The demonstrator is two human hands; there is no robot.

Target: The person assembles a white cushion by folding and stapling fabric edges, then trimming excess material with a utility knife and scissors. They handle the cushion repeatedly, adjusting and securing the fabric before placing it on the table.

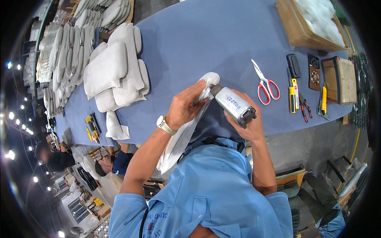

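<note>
The right hand (248, 125) has its grip closed around a grey metal tool (235, 106), a short cylinder with a dark cap. The hand holds it from below at the capped end, so most of the body stands out above the fingers. Its long axis runs slanted, the capped end low and to the right, the narrow end up and to the left, pointing toward the white fabric piece (186, 127).

The left hand (185, 108), with a wristwatch (165, 125), is closed on the upper part of this fabric, pinching it just beside the narrow end of the tool. The fabric hangs down long from this grip, over the edge of the blue surface (206, 43); its rounded top seems to touch the tool's tip, but this I cannot see surely.

Farther on the surface, to the right, lie red-handled scissors (265, 84), a yellow utility knife (293, 99) and pliers (304, 107). To the left lies a stack of grey padded pieces (115, 71). At the far right corner stands a cardboard box (295, 29), filled with white stuffing (319, 16).
</note>
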